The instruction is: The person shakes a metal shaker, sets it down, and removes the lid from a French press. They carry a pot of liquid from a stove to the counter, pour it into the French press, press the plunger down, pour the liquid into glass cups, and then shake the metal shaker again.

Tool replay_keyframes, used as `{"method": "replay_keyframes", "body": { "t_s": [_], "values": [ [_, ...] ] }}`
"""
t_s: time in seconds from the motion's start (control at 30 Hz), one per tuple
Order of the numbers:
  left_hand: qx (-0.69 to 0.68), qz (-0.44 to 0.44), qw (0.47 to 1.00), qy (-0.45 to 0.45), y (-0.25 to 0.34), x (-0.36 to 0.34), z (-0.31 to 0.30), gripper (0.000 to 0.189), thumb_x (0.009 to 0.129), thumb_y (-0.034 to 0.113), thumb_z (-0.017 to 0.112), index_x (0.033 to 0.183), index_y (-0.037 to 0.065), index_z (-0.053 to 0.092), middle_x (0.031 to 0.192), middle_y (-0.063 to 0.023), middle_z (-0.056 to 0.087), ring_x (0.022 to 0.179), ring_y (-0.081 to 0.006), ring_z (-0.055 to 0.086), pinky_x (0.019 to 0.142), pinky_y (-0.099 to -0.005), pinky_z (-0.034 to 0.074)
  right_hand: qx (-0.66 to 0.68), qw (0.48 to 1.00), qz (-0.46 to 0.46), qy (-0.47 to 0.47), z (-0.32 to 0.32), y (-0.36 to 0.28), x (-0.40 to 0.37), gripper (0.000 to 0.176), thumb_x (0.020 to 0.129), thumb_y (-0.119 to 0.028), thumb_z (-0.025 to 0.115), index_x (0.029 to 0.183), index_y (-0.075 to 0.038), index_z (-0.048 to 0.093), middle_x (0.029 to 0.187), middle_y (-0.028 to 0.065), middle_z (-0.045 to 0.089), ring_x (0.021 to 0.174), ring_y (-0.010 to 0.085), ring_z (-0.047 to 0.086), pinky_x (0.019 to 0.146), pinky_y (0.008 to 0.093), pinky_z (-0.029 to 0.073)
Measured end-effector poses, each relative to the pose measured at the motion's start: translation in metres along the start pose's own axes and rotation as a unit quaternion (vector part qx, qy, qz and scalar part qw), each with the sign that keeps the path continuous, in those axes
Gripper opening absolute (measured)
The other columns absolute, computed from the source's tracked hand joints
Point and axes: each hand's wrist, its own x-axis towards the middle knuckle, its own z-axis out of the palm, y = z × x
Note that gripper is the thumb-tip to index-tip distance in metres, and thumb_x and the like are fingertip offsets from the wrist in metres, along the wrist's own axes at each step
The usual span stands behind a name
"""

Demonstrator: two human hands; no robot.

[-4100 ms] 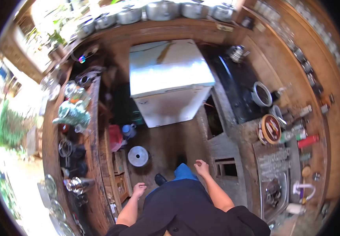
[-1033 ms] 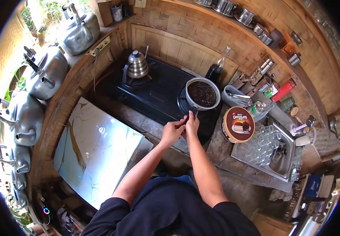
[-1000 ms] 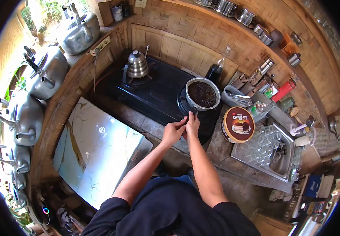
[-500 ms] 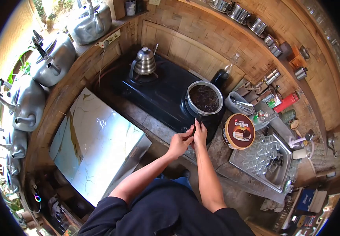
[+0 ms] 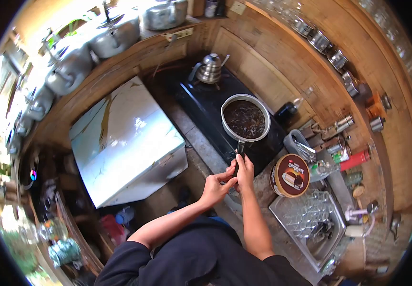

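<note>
A metal saucepan (image 5: 242,140) with a dark handle holds dark brown liquid with bits floating in it. It is over the near right part of the black stove (image 5: 194,97); whether its base touches the stove is hidden. My right hand (image 5: 245,175) is closed around the handle. Beside it, my left hand (image 5: 215,189) has its fingers bent in at the handle's end, touching my right hand. A gooseneck kettle (image 5: 209,70) stands farther back on the stove.
Right of the pan are a round chocolate pie tub (image 5: 291,175), a sink (image 5: 318,255) with several glasses, and a cutlery holder (image 5: 295,145). A dark bottle (image 5: 286,112) stands behind the stove. Left is a marble-patterned surface (image 5: 125,138); large kettles (image 5: 70,71) line the ledge.
My view has turned, shifting the stove and kettles rightward. The saucepan now lies farther from the bottle and looks slightly larger. Both hands stay at its handle.
</note>
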Motion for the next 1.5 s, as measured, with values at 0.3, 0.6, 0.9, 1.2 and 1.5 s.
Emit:
{"method": "replay_keyframes", "body": {
  "t_s": [0.3, 0.6, 0.9, 1.2, 1.5],
  "values": [
    [-0.129, 0.047, 0.968, 0.208, -0.022, -0.093, 0.044, 0.042, 0.091, 0.015, 0.073, 0.131, 0.004, 0.064, 0.096, -0.0018, 0.074, 0.068, -0.0027, 0.056, 0.055, -0.0231, 0.049, -0.017, 0.978, 0.081, -0.19, 0.002, 0.004, -0.063, 0.01, 0.103, -0.014, 0.051, 0.099, -0.005, 0.048, 0.07, 0.0036, 0.051, 0.055, 0.0144, 0.052, 0.052, 0.0301, 0.05],
    [-0.186, 0.088, 0.899, 0.387, -0.034, -0.196, 0.059, 0.039, 0.091, 0.011, 0.074, 0.128, 0.003, 0.066, 0.098, -0.0032, 0.073, 0.074, -0.0042, 0.061, 0.059, -0.0223, 0.052, -0.031, 0.915, 0.189, -0.355, 0.028, 0.036, -0.146, 0.008, 0.103, -0.012, 0.051, 0.101, -0.006, 0.047, 0.067, 0.0025, 0.05, 0.053, 0.0141, 0.052, 0.05, 0.0296, 0.049],
    [-0.221, 0.129, 0.809, 0.53, -0.037, -0.312, 0.056, 0.034, 0.091, 0.011, 0.072, 0.124, 0.004, 0.069, 0.088, -0.0002, 0.071, 0.066, -0.0032, 0.056, 0.053, -0.0221, 0.048, -0.077, 0.828, 0.267, -0.487, 0.068, 0.079, -0.255, 0.007, 0.103, -0.012, 0.049, 0.098, -0.008, 0.048, 0.068, 0.0033, 0.052, 0.052, 0.0152, 0.054, 0.047, 0.0283, 0.047],
    [-0.226, 0.14, 0.768, 0.582, -0.065, -0.442, 0.034, 0.037, 0.092, 0.009, 0.072, 0.129, 0.006, 0.066, 0.101, -0.0007, 0.073, 0.07, -0.0013, 0.055, 0.054, -0.02, 0.046, -0.125, 0.784, 0.26, -0.55, 0.091, 0.136, -0.381, 0.012, 0.104, -0.014, 0.048, 0.11, -0.005, 0.054, 0.067, 0.0025, 0.051, 0.052, 0.0142, 0.051, 0.047, 0.0264, 0.045],
    [-0.187, 0.162, 0.747, 0.618, -0.088, -0.575, -0.003, 0.038, 0.091, 0.01, 0.072, 0.129, 0.008, 0.066, 0.097, 0.0004, 0.073, 0.068, -0.0002, 0.053, 0.053, -0.0192, 0.043, -0.149, 0.764, 0.254, -0.574, 0.124, 0.19, -0.512, 0.015, 0.104, -0.016, 0.049, 0.092, -0.007, 0.051, 0.067, 0.0029, 0.052, 0.055, 0.0165, 0.055, 0.051, 0.0287, 0.047]
  ]
}}
